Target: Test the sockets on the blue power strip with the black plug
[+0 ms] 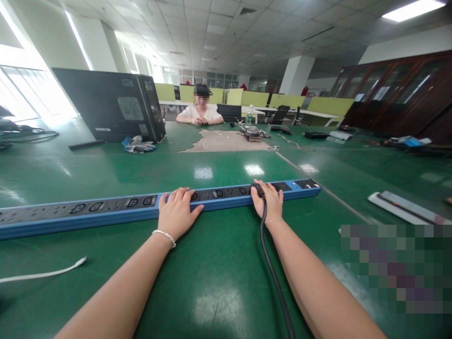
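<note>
"Tabletop (pixel 219 268) first: what lies along it?"

"It's glossy green, and a long blue power strip (pixel 226 203) runs across it, from the left edge of view to right of centre."

"Next in size?"

"A black computer tower (pixel 102 103), standing beyond the strip on the left."

"How are the arms posed?"

"Both forearms (pixel 123 282) reach forward, angling inward. The left hand (pixel 178 209) rests palm down on the strip, loosely open, fingers draped over the top, thumb stretched rightward along the front edge. The right hand (pixel 271 200) is partly closed near the strip's right end, thumb left, fingers over the top."

"Holding anything?"

"A black cable's (pixel 271 259) plug (pixel 257 189), against the strip's top; I can't tell how far in it sits. The cable trails back between the forearms."

"Smallest?"

"A silvery beaded bracelet (pixel 165 233) on the left wrist and a thin chain bracelet (pixel 273 220) on the right."
</note>
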Demonstrator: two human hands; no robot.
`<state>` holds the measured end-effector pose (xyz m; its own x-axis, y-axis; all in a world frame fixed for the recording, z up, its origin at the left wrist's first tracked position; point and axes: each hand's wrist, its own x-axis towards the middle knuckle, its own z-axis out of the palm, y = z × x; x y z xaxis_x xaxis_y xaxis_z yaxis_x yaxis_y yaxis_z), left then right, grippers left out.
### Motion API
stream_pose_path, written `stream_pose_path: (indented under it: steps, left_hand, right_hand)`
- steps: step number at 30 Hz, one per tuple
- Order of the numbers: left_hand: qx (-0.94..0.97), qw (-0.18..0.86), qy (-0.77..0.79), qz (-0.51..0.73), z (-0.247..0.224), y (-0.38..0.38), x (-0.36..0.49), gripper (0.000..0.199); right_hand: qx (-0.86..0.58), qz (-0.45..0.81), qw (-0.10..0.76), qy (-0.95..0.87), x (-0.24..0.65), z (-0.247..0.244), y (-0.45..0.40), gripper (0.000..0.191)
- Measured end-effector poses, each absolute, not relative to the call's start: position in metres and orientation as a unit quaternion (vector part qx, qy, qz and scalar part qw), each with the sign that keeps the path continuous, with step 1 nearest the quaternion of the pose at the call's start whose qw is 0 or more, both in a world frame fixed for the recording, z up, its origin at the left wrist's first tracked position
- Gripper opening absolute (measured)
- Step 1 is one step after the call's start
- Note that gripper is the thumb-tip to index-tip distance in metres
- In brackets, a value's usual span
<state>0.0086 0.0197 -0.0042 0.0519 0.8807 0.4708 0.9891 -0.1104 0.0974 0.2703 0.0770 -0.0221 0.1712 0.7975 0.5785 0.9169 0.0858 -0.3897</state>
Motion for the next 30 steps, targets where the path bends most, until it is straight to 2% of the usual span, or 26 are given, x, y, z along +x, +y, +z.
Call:
stream_pose_path:
  steps: [30]
  left_hand:
    - [-0.712, 0.126, -0.657, -0.213, -0.0039, 0.0189, 0.0101, 0.047]
  right_hand:
    - [-0.645, -0.072, 0.386, -0.655, 0.2714, -0.0209, 0.0788, 0.035]
